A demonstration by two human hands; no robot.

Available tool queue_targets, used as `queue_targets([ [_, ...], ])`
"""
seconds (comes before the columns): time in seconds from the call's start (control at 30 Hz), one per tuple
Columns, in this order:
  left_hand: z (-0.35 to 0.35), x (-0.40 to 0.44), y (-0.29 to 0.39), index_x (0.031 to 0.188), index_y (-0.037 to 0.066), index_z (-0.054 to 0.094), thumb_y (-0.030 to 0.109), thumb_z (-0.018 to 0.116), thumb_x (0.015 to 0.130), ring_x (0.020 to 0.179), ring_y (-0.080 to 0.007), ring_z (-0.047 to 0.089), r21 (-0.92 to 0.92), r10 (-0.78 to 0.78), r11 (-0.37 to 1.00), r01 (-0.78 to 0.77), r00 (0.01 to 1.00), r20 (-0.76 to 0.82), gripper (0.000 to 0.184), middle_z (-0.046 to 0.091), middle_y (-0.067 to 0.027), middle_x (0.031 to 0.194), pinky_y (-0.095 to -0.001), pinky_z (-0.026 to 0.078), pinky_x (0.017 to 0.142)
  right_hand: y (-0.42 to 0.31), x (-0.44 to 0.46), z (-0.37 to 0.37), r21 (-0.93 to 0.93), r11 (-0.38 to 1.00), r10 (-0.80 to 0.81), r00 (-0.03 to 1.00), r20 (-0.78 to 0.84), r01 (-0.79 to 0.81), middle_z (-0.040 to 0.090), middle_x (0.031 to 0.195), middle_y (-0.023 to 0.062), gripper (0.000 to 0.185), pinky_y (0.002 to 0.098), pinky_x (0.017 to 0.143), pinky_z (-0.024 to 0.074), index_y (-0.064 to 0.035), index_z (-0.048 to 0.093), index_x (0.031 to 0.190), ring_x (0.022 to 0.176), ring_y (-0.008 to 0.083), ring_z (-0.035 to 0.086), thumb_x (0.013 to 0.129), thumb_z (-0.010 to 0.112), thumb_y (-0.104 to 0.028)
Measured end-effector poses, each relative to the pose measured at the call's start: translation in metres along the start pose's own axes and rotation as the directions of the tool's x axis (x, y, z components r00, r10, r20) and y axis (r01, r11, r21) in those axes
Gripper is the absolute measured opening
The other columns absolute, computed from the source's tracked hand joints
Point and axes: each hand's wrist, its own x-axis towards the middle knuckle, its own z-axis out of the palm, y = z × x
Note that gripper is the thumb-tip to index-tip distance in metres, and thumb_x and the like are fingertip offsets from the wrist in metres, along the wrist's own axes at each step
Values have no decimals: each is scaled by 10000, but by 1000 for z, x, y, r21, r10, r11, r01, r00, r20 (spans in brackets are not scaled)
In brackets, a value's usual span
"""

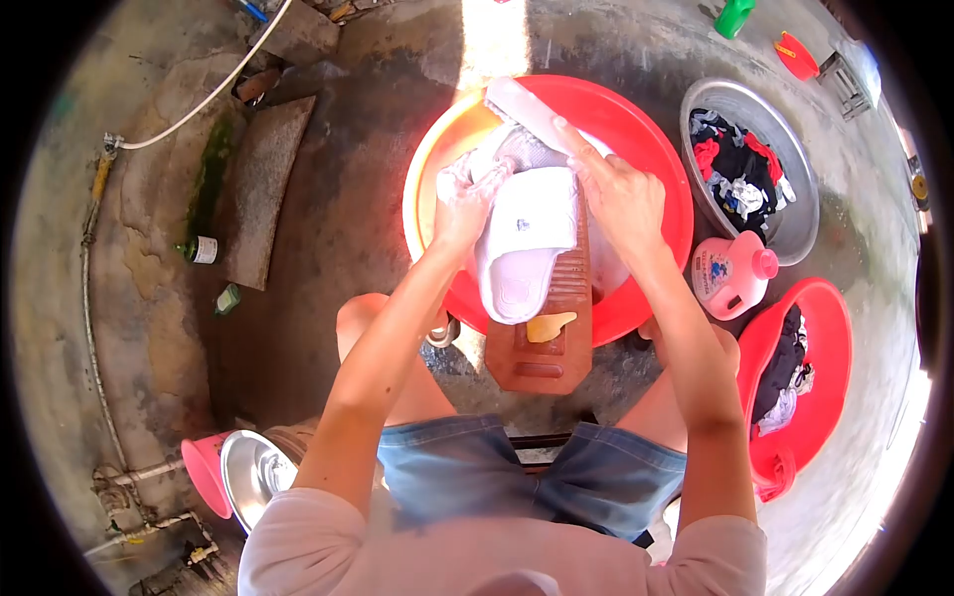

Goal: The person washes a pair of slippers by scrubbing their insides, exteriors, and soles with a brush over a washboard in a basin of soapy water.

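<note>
My right hand (626, 204) grips a scrub brush (527, 107) with a pale handle, its index finger stretched along the handle. The bristles are against a grey-white shoe (527, 149) over the red basin (651, 129). On the shoe's left side, my left hand (465, 204) is closed around it, with white suds on the fingers. A white slide sandal (527, 238) lies nearer me, on a brown washboard (568, 348), and hides part of the shoe. Below the sandal's heel, a yellow piece of soap (550, 326) rests on the washboard.
To the right stand a metal basin (805, 223) of clothes, a pink detergent jug (730, 276) and a red tub (835, 338) with more laundry. A metal bowl (238, 477) and pink bucket (204, 472) are at lower left. A green bottle (199, 248) lies farther left.
</note>
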Motion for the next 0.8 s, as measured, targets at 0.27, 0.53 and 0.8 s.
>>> queue_targets([
  [0.27,-6,2,5,1001,-14,629,109,647,829,733,-108,582,-42,-118,992,119,993,11,213,640,-43,857,-256,478,653,20,-1,7,-5,1000,6,1000,30,-6,566,575,75,512,348,397,473,-382,484,1294,447,212,580,830,580,-188],
  [0.53,-11,8,-1,996,-14,625,82,633,832,785,-120,596,-28,-49,998,49,998,-26,190,639,-53,881,-262,487,689,18,-2,12,180,977,102,991,82,-116,573,566,84,481,367,434,479,-393,456,1310,482,234,588,868,563,-237],
  [0.8,-9,8,-15,1153,-19,544,51,637,819,873,-120,575,3,15,1000,-14,998,-68,353,632,-79,1001,-247,461,757,10,-6,17,336,881,293,942,163,-332,603,601,118,391,375,494,468,-329,487,1303,526,251,609,913,515,-331],
])
